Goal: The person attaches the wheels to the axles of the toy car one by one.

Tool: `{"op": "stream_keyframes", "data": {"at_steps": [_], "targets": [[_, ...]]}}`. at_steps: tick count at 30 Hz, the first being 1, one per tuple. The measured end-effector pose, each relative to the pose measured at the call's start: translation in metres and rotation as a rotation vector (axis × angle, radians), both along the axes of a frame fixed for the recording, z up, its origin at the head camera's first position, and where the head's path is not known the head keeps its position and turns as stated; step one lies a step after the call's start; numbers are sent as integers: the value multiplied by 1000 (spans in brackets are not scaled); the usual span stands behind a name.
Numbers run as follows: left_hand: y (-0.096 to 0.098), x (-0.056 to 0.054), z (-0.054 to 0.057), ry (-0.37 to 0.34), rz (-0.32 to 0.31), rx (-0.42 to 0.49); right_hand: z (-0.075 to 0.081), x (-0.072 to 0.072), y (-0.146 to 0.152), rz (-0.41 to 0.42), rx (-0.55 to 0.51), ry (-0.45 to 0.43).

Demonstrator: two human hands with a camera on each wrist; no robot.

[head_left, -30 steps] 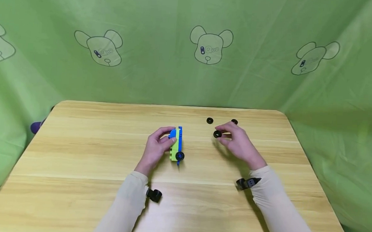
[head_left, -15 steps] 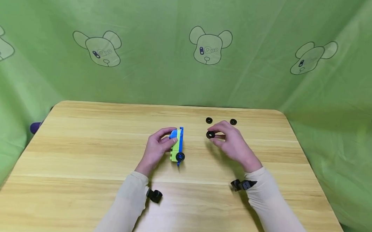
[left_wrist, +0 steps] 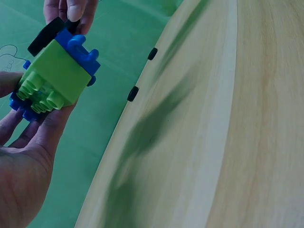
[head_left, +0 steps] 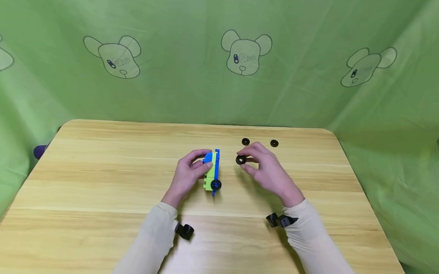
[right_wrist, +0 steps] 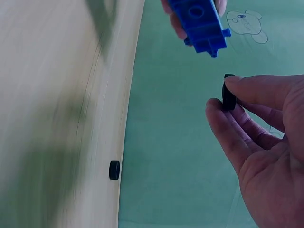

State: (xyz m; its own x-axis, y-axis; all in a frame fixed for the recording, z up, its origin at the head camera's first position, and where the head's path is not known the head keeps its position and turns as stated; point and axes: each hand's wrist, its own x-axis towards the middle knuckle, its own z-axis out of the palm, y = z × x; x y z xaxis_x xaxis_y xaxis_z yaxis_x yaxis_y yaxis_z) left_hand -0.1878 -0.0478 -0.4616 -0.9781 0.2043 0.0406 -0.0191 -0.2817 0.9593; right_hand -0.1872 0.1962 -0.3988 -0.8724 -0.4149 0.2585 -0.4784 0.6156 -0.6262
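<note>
My left hand [head_left: 188, 172] grips a toy car [head_left: 210, 171] built of lime green and blue blocks, held on its side above the table with its blue underside turned to the right. One black wheel [head_left: 215, 185] sits on the car at its near end. In the left wrist view, green studs [left_wrist: 45, 92] and a blue hook-like piece [left_wrist: 83, 51] show on the car. Between thumb and fingers, my right hand [head_left: 268, 170] pinches a loose black wheel [head_left: 241, 159], a short gap to the right of the car. The right wrist view shows this pinched wheel [right_wrist: 229, 92] edge-on.
Two more black wheels lie near the table's far edge, a left one [head_left: 245, 141] and a right one [head_left: 274, 143]. The wooden table [head_left: 90, 180] ends at a green curtain [head_left: 178, 68] printed with bear heads. Something purple [head_left: 40, 151] shows beyond the left edge.
My right hand has moved left with the pinched wheel, closer to the car, uncovering the right-hand wheel on the table. My left hand and the car have shifted slightly right.
</note>
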Motion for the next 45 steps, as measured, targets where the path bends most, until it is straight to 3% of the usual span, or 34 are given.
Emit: {"op": "stream_keyframes", "data": {"at_steps": [24,45], "targets": [[6,2,1,18,-26,10,-2,5,-38,81,-115,84],[0,1,1,16,-33,23,-3,1,-52,75,-37,80]]}}
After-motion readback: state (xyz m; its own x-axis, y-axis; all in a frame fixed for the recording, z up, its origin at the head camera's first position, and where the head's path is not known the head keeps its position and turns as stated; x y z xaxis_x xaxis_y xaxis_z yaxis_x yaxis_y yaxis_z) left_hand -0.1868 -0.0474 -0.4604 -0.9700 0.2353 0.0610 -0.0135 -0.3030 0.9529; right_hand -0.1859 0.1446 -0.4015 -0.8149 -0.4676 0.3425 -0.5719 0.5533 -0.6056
